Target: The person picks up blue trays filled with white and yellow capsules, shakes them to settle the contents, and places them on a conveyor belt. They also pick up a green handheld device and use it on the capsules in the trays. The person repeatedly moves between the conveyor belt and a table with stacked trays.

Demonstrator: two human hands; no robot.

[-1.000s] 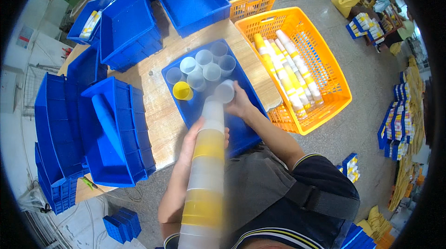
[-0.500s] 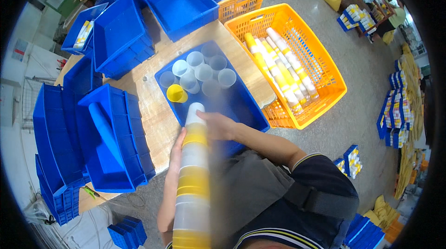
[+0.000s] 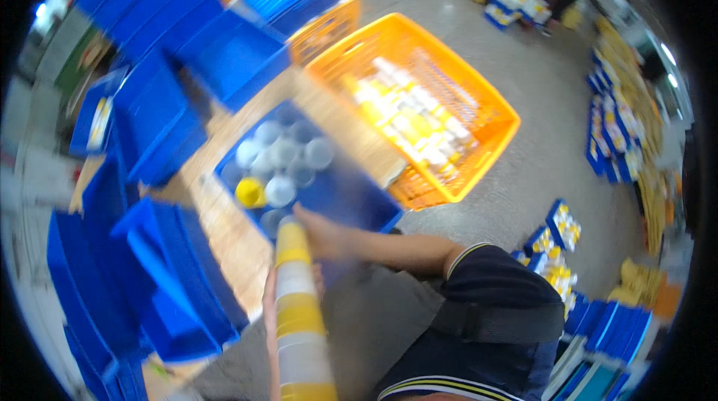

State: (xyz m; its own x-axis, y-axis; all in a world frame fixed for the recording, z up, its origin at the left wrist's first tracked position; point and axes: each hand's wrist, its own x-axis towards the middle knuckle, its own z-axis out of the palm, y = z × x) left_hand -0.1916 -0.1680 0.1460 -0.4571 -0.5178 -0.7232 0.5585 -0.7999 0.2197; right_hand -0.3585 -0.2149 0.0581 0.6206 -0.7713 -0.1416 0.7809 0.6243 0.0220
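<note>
A tall stack of white and yellow cups rises toward the camera, and my left hand holds it from behind, mostly hidden. My right hand grips the top of the stack. Just beyond, a blue bin on the wooden table holds several upright white cups and one yellow cup. The picture is blurred by motion.
An orange basket with white and yellow containers stands on the floor to the right. Blue bins crowd the left and far side, one blue bin close at the left. Boxes of goods lie on the floor at right.
My right hand has come back from the cups in the bin to the top of the stack. The view has swung and blurred, and the bin now lies farther off.
</note>
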